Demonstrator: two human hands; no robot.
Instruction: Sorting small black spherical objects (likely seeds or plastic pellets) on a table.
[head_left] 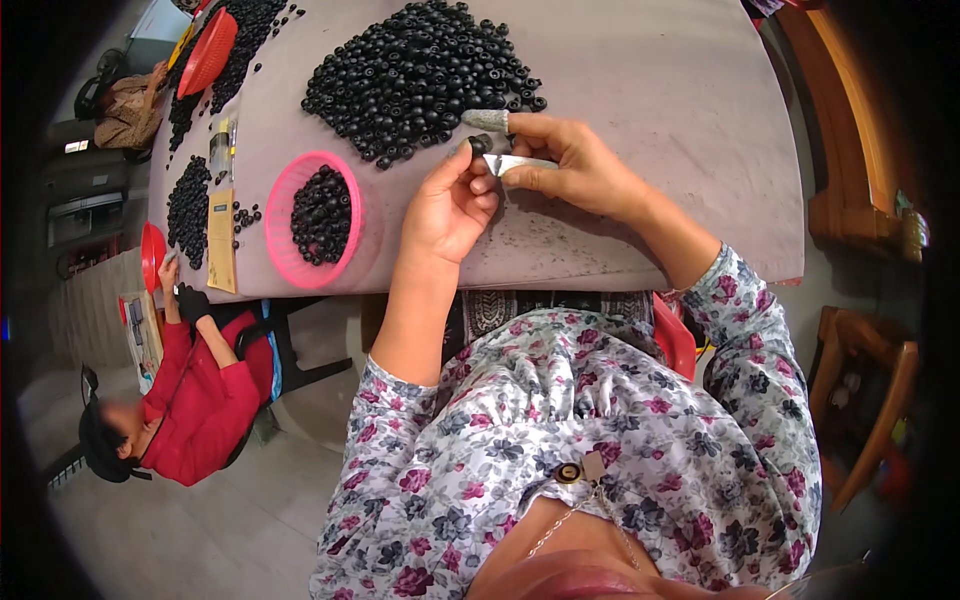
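Note:
My left hand point(447, 215) is closed, its thumb and fingers pinching a small round black piece point(480, 145). My right hand point(590, 172) grips a small flat white-silver blade point(518, 163) between thumb and fingers, its tip close to the black piece. A grey cover point(486, 120) wraps my right index fingertip, which points left above the piece. Just beyond my hands lies a large heap of round black pieces point(410, 75), many with a hole. To the left of my left hand stands a pink plastic basket point(282, 245) with more black pieces inside.
Farther left on the grey-covered table point(680, 110) are a red basket point(208, 55), smaller black heaps point(187, 205) and a tan strip point(221, 240). A co-worker in red point(205, 400) sits at the left edge. Wooden furniture point(850, 130) stands at the right.

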